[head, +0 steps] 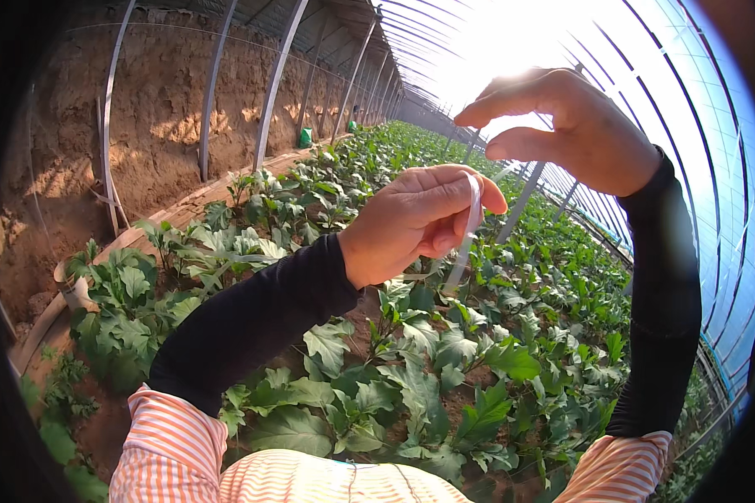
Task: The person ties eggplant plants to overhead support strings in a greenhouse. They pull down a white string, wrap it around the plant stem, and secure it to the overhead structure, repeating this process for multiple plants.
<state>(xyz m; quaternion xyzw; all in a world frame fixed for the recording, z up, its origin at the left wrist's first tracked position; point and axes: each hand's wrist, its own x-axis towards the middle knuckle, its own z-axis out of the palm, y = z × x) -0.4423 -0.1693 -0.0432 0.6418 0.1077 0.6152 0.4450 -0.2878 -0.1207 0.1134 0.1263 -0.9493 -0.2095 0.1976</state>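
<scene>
My left hand (418,220) is raised in the middle of the view, its thumb and forefinger pinching a thin whitish plastic strip (462,258). One end of the strip hangs down in front of the leaves. Above it and to the right, my right hand (560,129) is held up with its thumb and fingers apart, and nothing shows between them. Black sleeves cover both forearms. Beneath the hands grow broad-leaved green plants (415,377) with lobed leaves.
An earthen wall (163,107) with slanting metal posts (277,88) runs along the left, with a pale edging (182,210) at its foot. Curved ribs and plastic film (717,188) rise on the right. A post (521,202) stands among the plants. Green bags (305,138) lie by the wall.
</scene>
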